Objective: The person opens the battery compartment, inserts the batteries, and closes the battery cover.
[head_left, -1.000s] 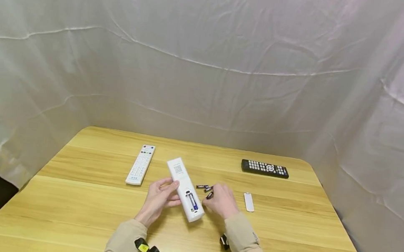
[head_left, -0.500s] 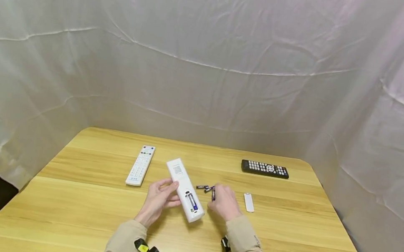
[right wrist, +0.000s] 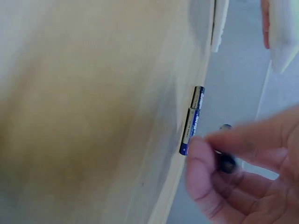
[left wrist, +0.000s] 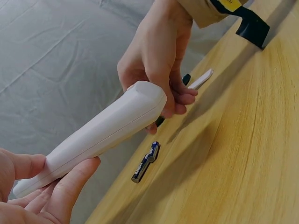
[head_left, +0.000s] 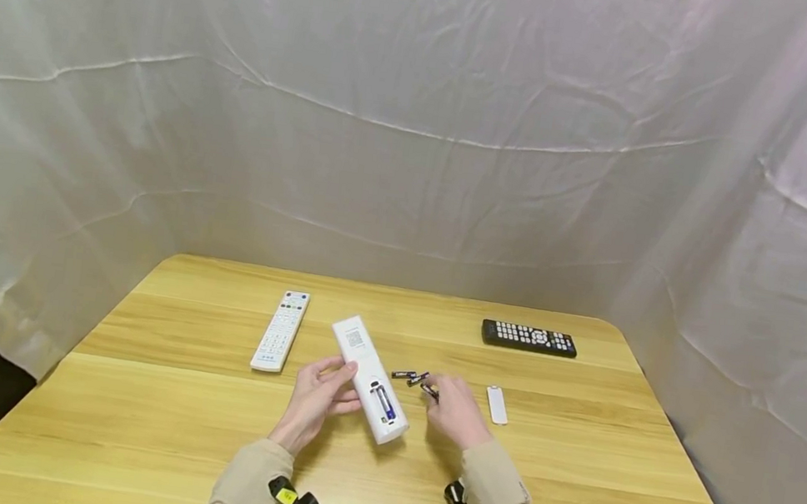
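My left hand point(head_left: 318, 397) grips a white remote control point(head_left: 360, 346), back side up, thumb across it. Its battery compartment is uncovered, and a battery point(head_left: 385, 404) lies inside. To the right, my right hand point(head_left: 458, 410) pinches another small dark battery point(head_left: 429, 391) between thumb and fingers, just above the table. In the right wrist view that battery point(right wrist: 226, 163) is blurred and partly covered by the fingers. Two loose batteries point(right wrist: 190, 126) lie end to end on the table close by. From the left wrist view, the remote's point(left wrist: 103, 123) compartment is hidden.
A second white remote point(head_left: 280, 331) lies buttons up at the left. A black remote point(head_left: 529, 337) rests at the back right. The white battery cover point(head_left: 496, 404) sits right of my right hand. All are on a wooden table point(head_left: 127, 411) backed by a grey curtain point(head_left: 411, 186).
My right hand has drawn a little to the right, away from the white remote, and the battery in its fingers has turned. The left hand and its remote have barely moved.
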`<state>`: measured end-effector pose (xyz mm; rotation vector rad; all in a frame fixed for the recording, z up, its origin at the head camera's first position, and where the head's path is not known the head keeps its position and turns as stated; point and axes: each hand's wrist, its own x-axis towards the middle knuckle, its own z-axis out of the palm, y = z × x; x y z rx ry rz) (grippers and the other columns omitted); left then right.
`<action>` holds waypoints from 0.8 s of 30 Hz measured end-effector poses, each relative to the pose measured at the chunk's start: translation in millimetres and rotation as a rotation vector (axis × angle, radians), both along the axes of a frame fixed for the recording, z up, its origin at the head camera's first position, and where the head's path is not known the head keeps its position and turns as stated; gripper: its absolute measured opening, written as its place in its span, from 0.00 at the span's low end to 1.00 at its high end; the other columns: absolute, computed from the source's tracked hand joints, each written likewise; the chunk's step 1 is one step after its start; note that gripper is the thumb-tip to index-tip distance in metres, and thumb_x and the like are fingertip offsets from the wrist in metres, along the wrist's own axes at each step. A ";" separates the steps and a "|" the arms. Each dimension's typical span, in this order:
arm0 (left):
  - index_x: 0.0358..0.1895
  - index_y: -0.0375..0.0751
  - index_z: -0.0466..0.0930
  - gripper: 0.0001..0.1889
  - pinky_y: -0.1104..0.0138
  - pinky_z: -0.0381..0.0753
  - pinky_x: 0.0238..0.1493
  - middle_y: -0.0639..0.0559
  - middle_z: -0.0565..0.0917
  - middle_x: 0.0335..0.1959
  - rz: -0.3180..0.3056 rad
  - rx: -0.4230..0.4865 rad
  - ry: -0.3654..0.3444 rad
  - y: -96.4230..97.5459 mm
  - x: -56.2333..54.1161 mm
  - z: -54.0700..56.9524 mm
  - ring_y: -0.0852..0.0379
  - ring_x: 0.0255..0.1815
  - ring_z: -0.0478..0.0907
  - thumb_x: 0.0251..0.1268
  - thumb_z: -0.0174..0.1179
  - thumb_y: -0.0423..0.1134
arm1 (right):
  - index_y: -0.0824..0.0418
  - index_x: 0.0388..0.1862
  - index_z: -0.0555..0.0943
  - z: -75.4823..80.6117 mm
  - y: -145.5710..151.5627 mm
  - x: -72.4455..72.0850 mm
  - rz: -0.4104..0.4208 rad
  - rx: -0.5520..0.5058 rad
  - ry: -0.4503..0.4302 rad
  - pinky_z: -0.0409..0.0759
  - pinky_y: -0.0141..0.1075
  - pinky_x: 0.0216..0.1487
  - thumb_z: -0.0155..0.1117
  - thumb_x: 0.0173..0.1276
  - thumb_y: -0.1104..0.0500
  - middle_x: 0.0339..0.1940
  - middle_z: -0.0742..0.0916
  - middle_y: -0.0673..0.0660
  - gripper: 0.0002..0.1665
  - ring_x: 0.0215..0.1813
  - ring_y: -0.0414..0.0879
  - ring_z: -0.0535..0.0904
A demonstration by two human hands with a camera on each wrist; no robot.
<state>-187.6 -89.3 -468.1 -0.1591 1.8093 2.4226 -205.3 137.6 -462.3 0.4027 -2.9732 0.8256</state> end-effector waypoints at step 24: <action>0.70 0.23 0.62 0.29 0.66 0.93 0.36 0.26 0.84 0.51 0.006 0.020 -0.008 0.9 -3.3 -2.2 0.58 0.29 0.88 0.74 0.57 0.35 | 0.69 0.44 0.84 0.3 7.0 11.0 -0.055 -0.464 0.226 0.80 0.27 0.21 0.61 0.70 0.70 0.24 0.86 0.63 0.07 0.22 0.44 0.79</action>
